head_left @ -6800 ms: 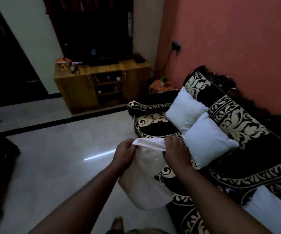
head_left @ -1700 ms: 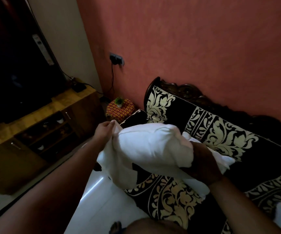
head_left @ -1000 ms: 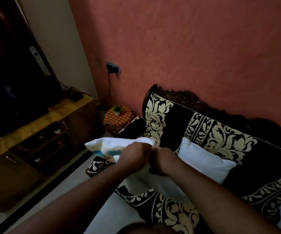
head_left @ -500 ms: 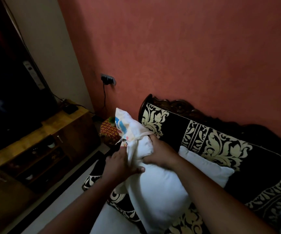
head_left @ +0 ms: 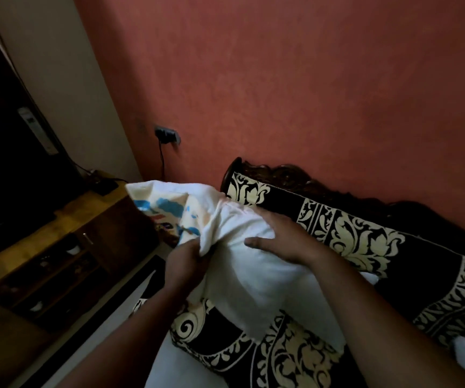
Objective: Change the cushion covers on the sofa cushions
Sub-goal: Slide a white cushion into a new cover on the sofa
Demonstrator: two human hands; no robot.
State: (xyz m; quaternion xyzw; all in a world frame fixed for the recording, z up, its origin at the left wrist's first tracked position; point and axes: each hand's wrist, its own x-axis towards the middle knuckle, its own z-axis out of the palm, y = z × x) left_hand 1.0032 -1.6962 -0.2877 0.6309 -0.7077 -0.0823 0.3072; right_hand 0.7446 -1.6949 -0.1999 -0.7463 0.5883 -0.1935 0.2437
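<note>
While I stand at the end of the sofa (head_left: 365, 247), its black cloth with cream leaf scrolls fills the lower right, its carved dark frame set against the terracotta wall (head_left: 309, 79). To the left stands a wooden cabinet (head_left: 57, 247); its open shelves hold small pale cups, too dim to tell more. Above the sofa's near corner I hold the white cushion (head_left: 253, 275), plump and creased, its upper end entering the cushion cover (head_left: 169, 203). The cover is cream with blue and pinkish print, turned partly back on itself and bunched around the cushion's top. My left hand (head_left: 186, 261) is clenched on a fold of the cover's edge at the cushion's left side. My right hand (head_left: 284, 239) lies spread on the cushion's upper face, fingers (head_left: 256, 242) pressing the white fabric rather than closing around it. A second white cushion (head_left: 329, 298) lies on the seat just behind. A wall socket (head_left: 167, 134) with a hanging cord sits above the cabinet's far end.
</note>
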